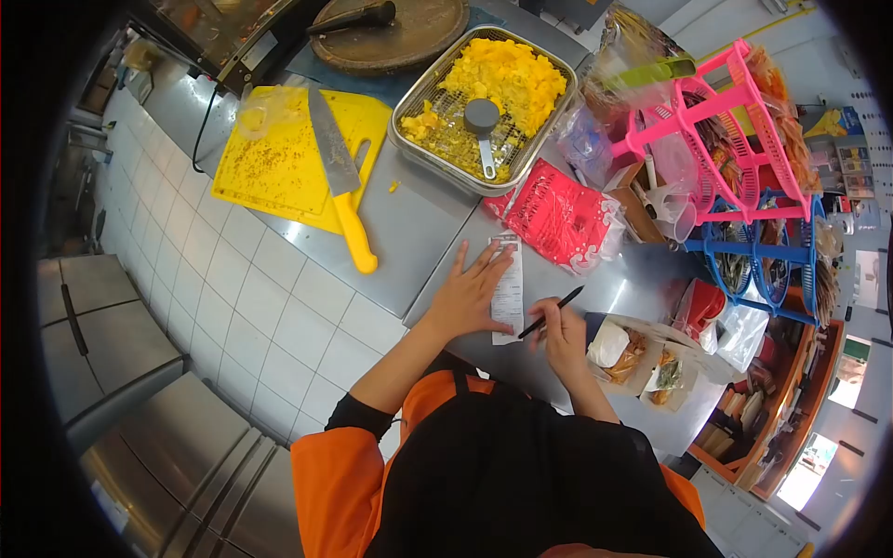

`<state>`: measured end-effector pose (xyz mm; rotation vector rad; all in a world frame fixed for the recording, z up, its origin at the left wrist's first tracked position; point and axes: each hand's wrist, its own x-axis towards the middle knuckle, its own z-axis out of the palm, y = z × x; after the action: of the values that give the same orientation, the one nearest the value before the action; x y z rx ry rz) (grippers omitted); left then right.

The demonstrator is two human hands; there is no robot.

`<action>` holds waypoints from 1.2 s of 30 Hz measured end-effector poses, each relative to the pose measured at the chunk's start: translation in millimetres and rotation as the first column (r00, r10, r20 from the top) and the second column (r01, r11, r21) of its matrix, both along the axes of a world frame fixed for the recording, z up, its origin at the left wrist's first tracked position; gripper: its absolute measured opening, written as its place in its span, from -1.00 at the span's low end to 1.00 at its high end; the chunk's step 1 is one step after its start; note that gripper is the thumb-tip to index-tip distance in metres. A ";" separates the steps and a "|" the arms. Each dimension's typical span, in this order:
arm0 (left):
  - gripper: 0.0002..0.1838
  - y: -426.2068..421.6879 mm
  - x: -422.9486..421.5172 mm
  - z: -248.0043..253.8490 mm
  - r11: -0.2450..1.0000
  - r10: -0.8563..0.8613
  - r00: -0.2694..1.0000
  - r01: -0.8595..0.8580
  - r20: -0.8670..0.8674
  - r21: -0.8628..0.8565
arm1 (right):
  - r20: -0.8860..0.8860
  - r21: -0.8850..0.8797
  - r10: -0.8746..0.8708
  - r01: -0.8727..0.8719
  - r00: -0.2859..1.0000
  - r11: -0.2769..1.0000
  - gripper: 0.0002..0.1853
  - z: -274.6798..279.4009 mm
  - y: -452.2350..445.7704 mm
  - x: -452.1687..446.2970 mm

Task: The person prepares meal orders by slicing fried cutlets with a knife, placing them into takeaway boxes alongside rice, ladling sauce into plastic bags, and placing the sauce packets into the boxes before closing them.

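Note:
A narrow white paper receipt [508,293] with printed lines lies on the steel counter in front of me. My left hand [473,290] rests on its left side with the fingers spread, pressing it flat. In my right hand [558,332] is a black pen [565,307], held just right of the receipt; its lower end comes close to the paper's right edge. Whether it touches the paper I cannot tell. Beyond the receipt lies a red plastic packet [558,212] with pale printing.
A yellow cutting board [270,167] carries a knife [335,149], its yellow handle over the counter. Behind the packet stands a steel tray [409,153] of yellow food with a grey-headed tool [481,115]. Pink baskets [684,116] and food boxes [634,374] stand at right.

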<state>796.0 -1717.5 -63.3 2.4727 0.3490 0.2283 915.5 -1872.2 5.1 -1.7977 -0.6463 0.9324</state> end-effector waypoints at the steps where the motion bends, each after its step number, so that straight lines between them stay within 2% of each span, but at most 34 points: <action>1: 0.23 -0.5 0.1 -0.5 1.000 0.003 1.000 -0.003 0.007 0.002 | 0.053 -0.061 0.009 -0.006 0.999 0.998 -0.78 1.1 0.2 2.2; 5: 0.22 -1.7 0.8 2.1 1.000 0.007 1.000 -0.007 -0.010 -0.003 | 0.203 -0.181 0.115 -0.078 0.973 0.980 -0.73 4.0 2.7 8.3; 7: 0.23 -1.2 0.9 0.8 1.000 0.004 1.000 -0.004 0.003 0.007 | 0.017 -0.109 0.126 -0.123 0.992 0.986 -0.70 -4.9 -2.4 11.2; 8: 0.23 -2.2 0.3 0.1 1.000 0.006 1.000 -0.006 0.012 0.010 | -0.191 -0.035 0.111 -0.120 0.975 0.992 -0.69 -9.2 -5.2 15.3; 10: 0.24 -3.8 -0.7 -0.3 1.000 0.004 1.000 -0.004 0.001 0.012 | -0.315 0.074 0.057 -0.036 0.947 0.997 -0.73 -18.1 -5.0 13.2; 11: 0.24 -3.0 0.3 -0.5 1.000 0.007 1.000 -0.007 0.000 0.017 | -0.238 0.119 0.003 0.026 0.971 0.993 -0.78 -23.3 0.2 4.4; 13: 0.25 -3.8 0.2 -3.3 0.999 0.028 0.999 -0.029 0.034 0.015 | -0.008 0.088 0.052 -0.051 0.999 0.995 -0.87 -26.3 2.0 -3.7; 14: 0.25 -4.9 0.0 -4.4 0.999 0.034 0.998 -0.035 0.051 0.013 | 0.140 -0.011 0.170 -0.171 0.975 0.985 -0.90 -25.8 0.5 -4.7; 15: 0.25 -5.5 0.0 -3.9 0.999 0.036 0.997 -0.038 0.061 0.025 | 0.273 -0.125 0.292 -0.267 0.917 0.955 -0.89 -25.7 -0.4 -5.5; 16: 0.25 -5.6 0.0 -3.2 0.998 0.038 0.997 -0.040 0.071 0.037 | 0.343 0.005 0.263 -0.282 0.902 0.959 -0.69 -30.9 -0.5 -6.2; 19: 0.26 -6.2 0.3 -5.5 0.997 0.043 0.996 -0.048 0.084 0.058 | 0.107 -0.085 0.276 -0.268 0.955 0.960 -0.61 -36.0 -1.0 -5.9; 22: 0.28 -5.1 -2.0 -1.7 0.998 0.020 0.999 -0.022 0.040 0.056 | 0.274 -0.068 0.179 -0.167 0.945 0.984 -0.51 -37.2 3.8 -1.6; 25: 0.30 -6.0 -1.4 -1.0 0.998 0.012 1.000 -0.014 0.028 0.067 | 0.084 -0.183 0.253 -0.235 0.964 0.955 -0.49 -19.1 4.3 -1.1; 28: 0.35 -5.2 -1.5 0.4 0.997 0.005 1.000 -0.006 0.003 0.076 | 0.232 -0.020 0.064 -0.061 0.971 0.998 -0.46 -17.5 0.6 4.1; 31: 0.39 -8.7 -1.2 2.4 0.994 -0.012 1.000 0.013 -0.014 0.106 | 0.140 -0.103 0.212 -0.198 0.967 0.975 -0.47 -27.8 -2.5 12.7; 36: 0.43 -11.1 1.3 0.7 0.979 -0.020 0.999 0.030 -0.049 0.202 | 0.134 -0.065 0.197 -0.190 0.971 0.980 -0.51 -40.4 -3.3 16.0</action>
<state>797.2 -1728.5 -62.5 2.6856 0.3281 0.2049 931.5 -1875.5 -35.3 -1.8824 -0.9065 0.9653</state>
